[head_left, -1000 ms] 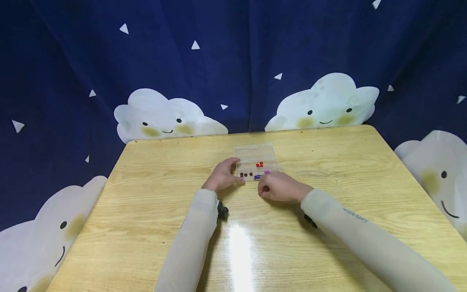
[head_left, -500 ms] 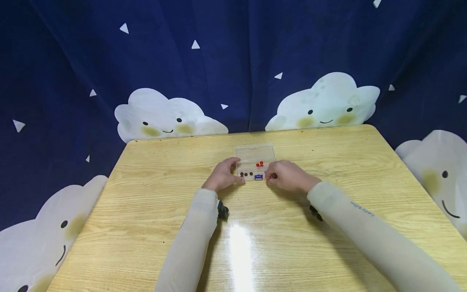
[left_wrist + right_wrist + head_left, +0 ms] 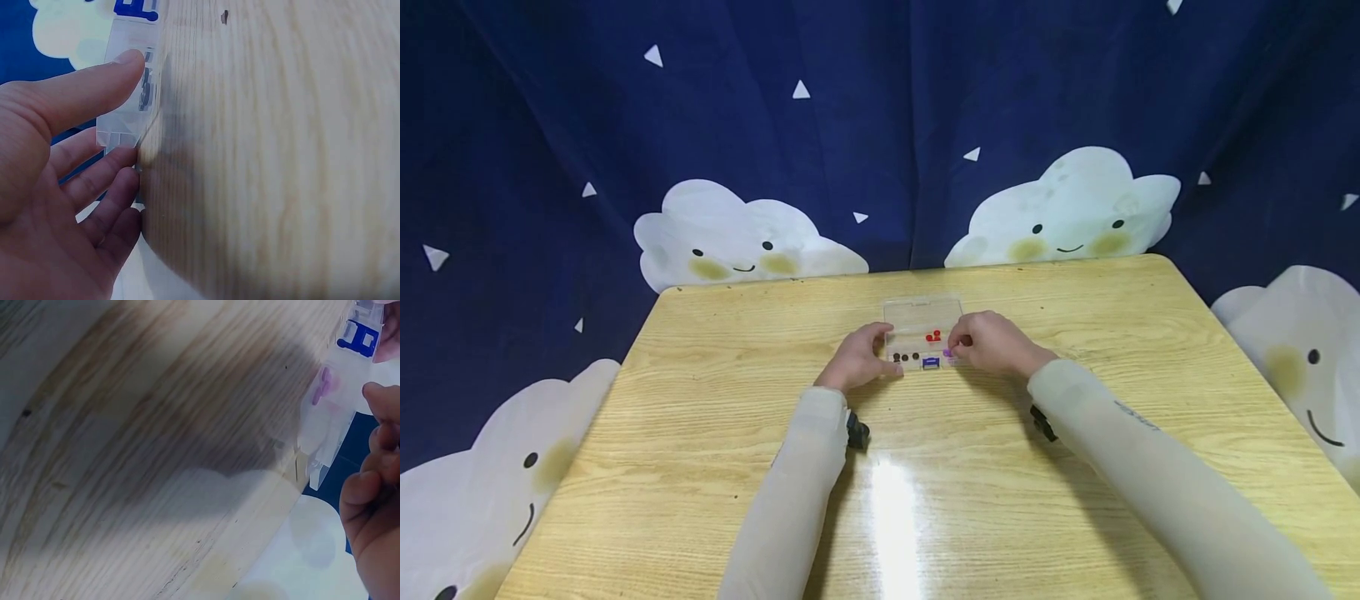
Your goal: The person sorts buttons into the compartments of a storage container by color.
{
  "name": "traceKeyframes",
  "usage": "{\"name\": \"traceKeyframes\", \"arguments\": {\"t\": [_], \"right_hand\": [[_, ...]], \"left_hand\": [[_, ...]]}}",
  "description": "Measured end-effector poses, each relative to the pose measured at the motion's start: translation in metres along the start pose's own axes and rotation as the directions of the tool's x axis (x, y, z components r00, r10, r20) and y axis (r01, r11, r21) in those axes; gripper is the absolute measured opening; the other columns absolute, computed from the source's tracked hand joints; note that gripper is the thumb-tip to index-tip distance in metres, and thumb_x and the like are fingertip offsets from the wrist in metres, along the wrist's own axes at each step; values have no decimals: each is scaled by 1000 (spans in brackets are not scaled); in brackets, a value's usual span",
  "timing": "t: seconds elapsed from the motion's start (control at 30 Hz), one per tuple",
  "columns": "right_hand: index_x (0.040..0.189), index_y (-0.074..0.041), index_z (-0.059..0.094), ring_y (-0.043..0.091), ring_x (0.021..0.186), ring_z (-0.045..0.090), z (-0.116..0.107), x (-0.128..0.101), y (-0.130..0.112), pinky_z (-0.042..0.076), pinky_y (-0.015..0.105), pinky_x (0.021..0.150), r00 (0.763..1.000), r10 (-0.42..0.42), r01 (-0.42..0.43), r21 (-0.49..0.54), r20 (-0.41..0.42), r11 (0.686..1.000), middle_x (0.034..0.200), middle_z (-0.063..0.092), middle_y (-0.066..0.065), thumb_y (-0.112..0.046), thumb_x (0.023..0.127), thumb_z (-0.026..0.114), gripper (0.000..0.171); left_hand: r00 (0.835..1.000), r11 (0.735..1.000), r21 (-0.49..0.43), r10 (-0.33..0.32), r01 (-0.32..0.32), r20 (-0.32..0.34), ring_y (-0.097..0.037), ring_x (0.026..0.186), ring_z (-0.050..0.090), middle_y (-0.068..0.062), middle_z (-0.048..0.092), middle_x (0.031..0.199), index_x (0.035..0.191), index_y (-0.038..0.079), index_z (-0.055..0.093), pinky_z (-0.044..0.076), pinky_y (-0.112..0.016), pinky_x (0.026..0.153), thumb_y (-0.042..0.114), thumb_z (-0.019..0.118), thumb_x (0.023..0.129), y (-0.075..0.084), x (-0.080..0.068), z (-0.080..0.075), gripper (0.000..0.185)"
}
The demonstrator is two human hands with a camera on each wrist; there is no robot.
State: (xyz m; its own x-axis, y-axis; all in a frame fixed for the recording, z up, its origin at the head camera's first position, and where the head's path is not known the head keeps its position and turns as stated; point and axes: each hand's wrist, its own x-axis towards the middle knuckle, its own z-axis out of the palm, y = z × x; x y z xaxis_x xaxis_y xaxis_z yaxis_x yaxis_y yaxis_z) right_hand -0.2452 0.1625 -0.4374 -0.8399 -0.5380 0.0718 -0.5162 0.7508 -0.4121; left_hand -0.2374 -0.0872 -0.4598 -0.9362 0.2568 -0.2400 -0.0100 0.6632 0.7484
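Observation:
A small clear plastic box [image 3: 912, 343] lies on the wooden table, its transparent lid [image 3: 922, 313] laid back behind it. Dark round pieces [image 3: 905, 357] sit in its front left part and red pieces [image 3: 933, 337] farther back. On its front shows a blue clasp-like piece [image 3: 362, 344], beside purple pieces [image 3: 322, 386] at the right. My left hand [image 3: 855, 358] grips the box's left end, thumb at the front and fingers round the side. My right hand [image 3: 992, 342] hovers with bent fingers at the right end; I cannot tell whether its fingertips hold something.
The wooden table [image 3: 760, 417] spreads around the box, with a bright light reflection nearer the body. Behind its far edge hangs a dark blue curtain [image 3: 880, 125] printed with clouds and triangles. A dark wrist device [image 3: 857, 432] sits on the left sleeve.
My right hand has moved right and then back, from in front of the blue piece to over the box's right end. The blue piece is uncovered now. My left hand stays put.

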Motion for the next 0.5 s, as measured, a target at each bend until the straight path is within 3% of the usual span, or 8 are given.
{"name": "traceKeyframes", "arguments": {"t": [0.5], "right_hand": [[88,-10,77,18,84,64,-2,6,2,55,39,83,996,84,-83,-19,41,996,96,76,5,-10,90,68,10]], "left_hand": [[1000,1000,-6,-1,1,-2,-28,139,46,-10,50,149,151,21,42,41,-45,115,21,82,82,1,-2,0,80]]}}
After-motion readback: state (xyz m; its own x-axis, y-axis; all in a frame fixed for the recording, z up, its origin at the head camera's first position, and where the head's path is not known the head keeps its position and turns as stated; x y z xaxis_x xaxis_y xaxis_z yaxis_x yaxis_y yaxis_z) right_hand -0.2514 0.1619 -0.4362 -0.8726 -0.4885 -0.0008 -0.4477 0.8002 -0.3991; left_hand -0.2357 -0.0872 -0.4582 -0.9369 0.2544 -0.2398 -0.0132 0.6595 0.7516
